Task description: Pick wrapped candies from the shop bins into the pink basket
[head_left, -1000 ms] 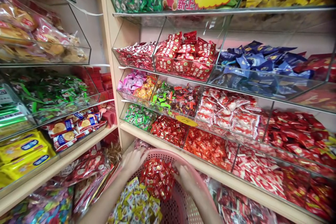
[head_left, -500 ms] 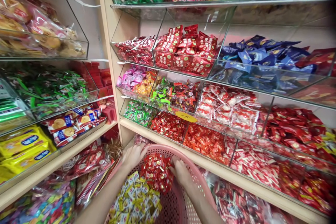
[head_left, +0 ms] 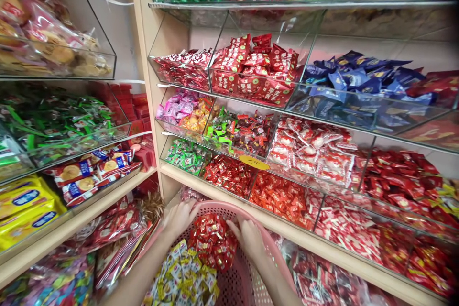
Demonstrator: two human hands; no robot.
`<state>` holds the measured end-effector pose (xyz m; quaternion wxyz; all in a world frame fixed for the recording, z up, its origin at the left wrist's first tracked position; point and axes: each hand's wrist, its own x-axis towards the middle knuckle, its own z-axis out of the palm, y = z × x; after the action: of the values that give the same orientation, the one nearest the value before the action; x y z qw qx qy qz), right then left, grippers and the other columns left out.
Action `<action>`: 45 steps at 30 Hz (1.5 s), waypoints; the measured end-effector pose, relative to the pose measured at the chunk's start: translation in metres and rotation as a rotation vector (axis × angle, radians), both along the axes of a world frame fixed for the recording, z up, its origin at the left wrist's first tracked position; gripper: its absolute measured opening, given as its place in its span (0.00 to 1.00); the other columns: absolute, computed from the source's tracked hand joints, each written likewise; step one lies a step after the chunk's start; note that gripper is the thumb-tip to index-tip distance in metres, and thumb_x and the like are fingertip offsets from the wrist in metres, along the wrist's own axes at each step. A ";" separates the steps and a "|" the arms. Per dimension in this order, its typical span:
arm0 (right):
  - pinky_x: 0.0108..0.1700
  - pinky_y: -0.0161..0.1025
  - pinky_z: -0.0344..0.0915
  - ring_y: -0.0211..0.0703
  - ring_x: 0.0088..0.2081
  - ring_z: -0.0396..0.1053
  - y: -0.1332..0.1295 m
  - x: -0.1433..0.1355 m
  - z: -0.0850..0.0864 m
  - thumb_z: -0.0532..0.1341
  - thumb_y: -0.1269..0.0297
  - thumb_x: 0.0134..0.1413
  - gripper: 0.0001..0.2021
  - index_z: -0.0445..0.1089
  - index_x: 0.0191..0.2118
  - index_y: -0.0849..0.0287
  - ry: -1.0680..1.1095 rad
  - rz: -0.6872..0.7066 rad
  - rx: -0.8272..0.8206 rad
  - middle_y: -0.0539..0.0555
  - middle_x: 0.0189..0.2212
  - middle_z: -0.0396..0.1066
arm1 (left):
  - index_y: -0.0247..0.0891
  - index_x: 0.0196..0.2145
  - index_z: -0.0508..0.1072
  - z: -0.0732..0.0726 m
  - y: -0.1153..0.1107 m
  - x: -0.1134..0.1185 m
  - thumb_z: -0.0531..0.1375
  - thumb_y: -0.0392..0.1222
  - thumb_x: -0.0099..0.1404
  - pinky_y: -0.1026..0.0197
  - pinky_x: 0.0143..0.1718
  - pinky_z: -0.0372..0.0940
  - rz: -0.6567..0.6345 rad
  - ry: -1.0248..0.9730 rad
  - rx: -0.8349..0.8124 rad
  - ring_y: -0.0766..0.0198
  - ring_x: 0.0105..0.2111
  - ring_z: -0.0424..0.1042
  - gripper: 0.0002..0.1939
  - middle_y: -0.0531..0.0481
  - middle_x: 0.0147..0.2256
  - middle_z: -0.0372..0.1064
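A pink perforated basket [head_left: 276, 258] stands below the shelves, holding red-wrapped candies [head_left: 214, 241] at its far side and yellow-and-white packets [head_left: 184, 275] nearer to me. My left hand [head_left: 180, 217] is closed over the basket's far left rim. Inside the basket's right part, my right hand [head_left: 246, 233] is beside the red candies, its fingers curled and the thumb side toward them. Whether it touches or holds any candy I cannot make out.
Clear shelf bins hold green candies [head_left: 188, 155], red candies [head_left: 229, 174] and blue packets [head_left: 358, 76]. A wooden shelf edge [head_left: 287, 229] runs just beyond the basket. Bagged sweets [head_left: 322, 272] lie right of it, yellow packs [head_left: 27, 205] at left.
The view has shifted slightly. My right hand's thumb side has spread a little toward the red candies. My left hand stays at the rim.
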<state>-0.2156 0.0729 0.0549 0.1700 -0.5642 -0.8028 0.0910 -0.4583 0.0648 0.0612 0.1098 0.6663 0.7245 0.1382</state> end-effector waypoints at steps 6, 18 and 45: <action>0.31 0.31 0.54 0.37 0.31 0.68 0.032 -0.019 0.069 0.45 0.60 0.62 0.13 0.64 0.36 0.57 0.006 0.128 0.156 0.52 0.31 0.71 | 0.45 0.40 0.71 -0.003 0.007 -0.008 0.41 0.57 0.65 0.63 0.44 0.59 -0.037 -0.043 0.029 0.61 0.43 0.69 0.24 0.48 0.37 0.72; 0.39 0.38 0.63 0.46 0.44 0.69 0.121 -0.047 0.060 0.47 0.80 0.55 0.18 0.71 0.41 0.63 -0.455 -0.134 -0.124 0.65 0.39 0.71 | 0.43 0.38 0.71 0.000 0.005 -0.007 0.40 0.58 0.65 0.61 0.40 0.61 -0.031 0.030 0.053 0.59 0.39 0.71 0.25 0.47 0.35 0.72; 0.46 0.44 0.60 0.45 0.45 0.62 0.011 0.009 0.024 0.52 0.68 0.54 0.20 0.54 0.54 0.54 0.115 0.346 0.109 0.55 0.43 0.63 | 0.42 0.38 0.71 0.006 0.000 0.002 0.39 0.57 0.65 0.59 0.40 0.61 -0.017 0.059 0.070 0.59 0.38 0.71 0.26 0.45 0.35 0.72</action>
<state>-0.2070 0.0842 0.0793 0.2276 -0.4014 -0.8807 0.1073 -0.4559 0.0651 0.0669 0.0662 0.6798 0.7164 0.1427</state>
